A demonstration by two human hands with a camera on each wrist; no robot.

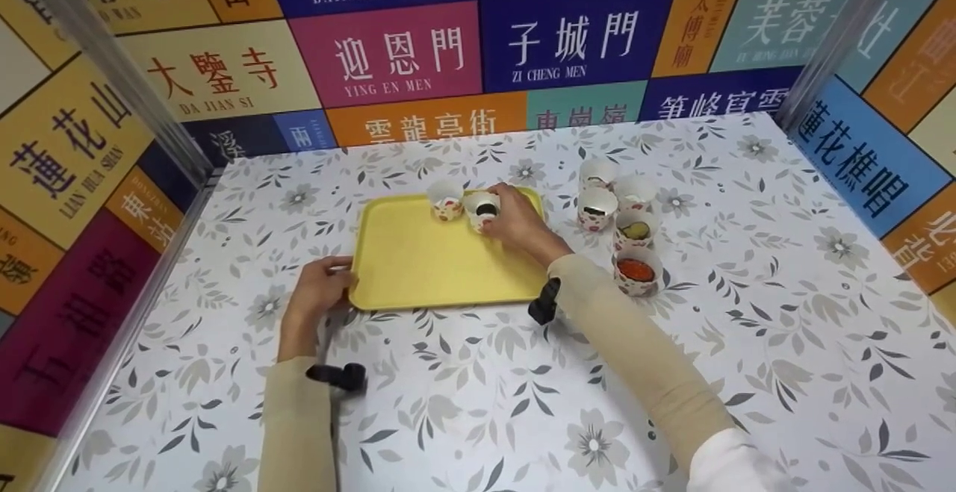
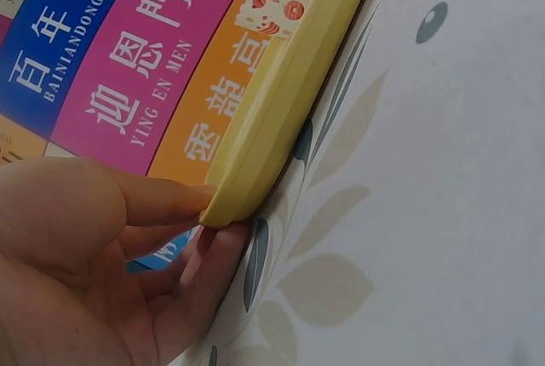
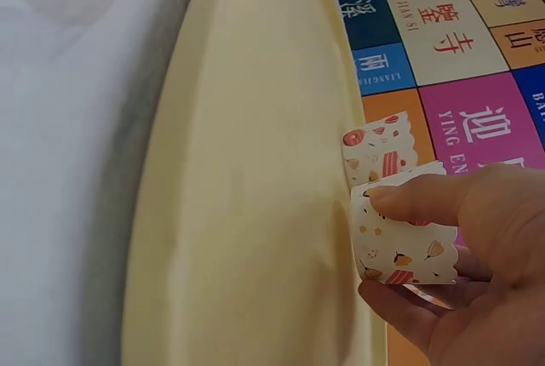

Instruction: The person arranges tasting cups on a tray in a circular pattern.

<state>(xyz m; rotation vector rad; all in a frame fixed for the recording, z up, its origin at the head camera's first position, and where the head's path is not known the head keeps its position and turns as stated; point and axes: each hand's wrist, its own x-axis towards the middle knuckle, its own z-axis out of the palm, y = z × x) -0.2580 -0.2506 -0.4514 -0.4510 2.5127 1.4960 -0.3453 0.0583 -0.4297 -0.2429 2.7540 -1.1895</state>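
Closest to my camera, two beige sleeves (image 1: pixel 297 425) reach in over the white, leaf-printed tabletop (image 1: pixel 463 402), each with a black strap (image 1: pixel 347 378) near the wrist. At the left end of the yellow tray (image 1: pixel 418 260) I have the left hand (image 1: pixel 320 287) clamped on the rim, thumb above and the other fingers beneath; I can't tell whether that end is lifted.

To the tray's right, apart from it, stands the red-filled cup (image 1: pixel 637 288), with the green-filled cup (image 1: pixel 633 244) just behind. Level with these, over the tray's far side, my right hand (image 1: pixel 519 219) pinches the held cup (image 3: pixel 404 243) between thumb and fingers. Something dark sits inside it; whether its base is touching the tray I can't say. Just to its left is the tray cup (image 1: pixel 447 212), upright at the far edge. Off to the right again are the dark-strip cup (image 1: pixel 596 221) and, farthest back, the back cups (image 1: pixel 597 171), a pair.

I judge this to be loading the tray, and early on: of seven cups I count, one stands on the tray free of any hand, one is there but not yet released, and five are left on the tabletop. Behind everything rises the wall (image 1: pixel 575 36) of coloured sign panels.
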